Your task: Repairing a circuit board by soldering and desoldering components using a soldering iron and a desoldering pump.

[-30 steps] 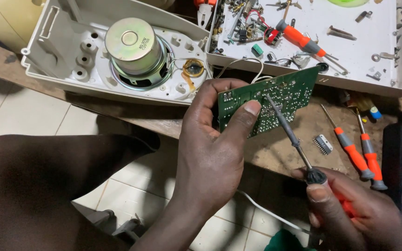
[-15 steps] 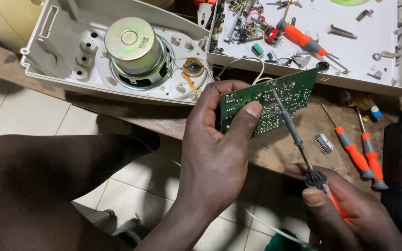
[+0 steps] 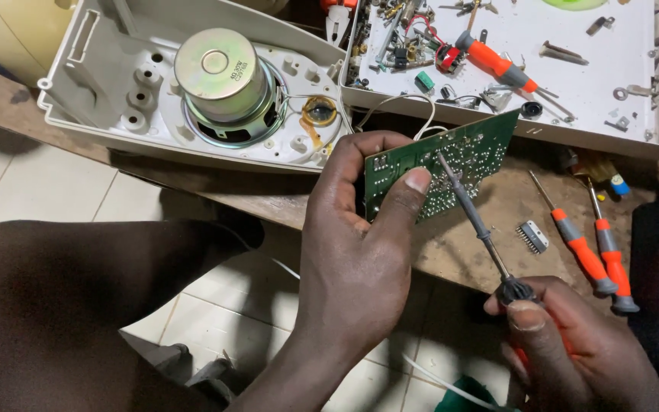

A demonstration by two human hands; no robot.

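The left hand grips a green circuit board by its near edge, thumb pressed on the solder side, holding it tilted above the worn wooden bench. The right hand is clenched round the handle of a soldering iron whose tip rests on the board's middle. Done well, the board should be held steady, the tip set on one joint only, and the thumb kept well away from the hot tip

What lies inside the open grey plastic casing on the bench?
A round metal speaker sits inside the casing, beside a small amber part with wires. Whatever lies under the speaker is hidden.
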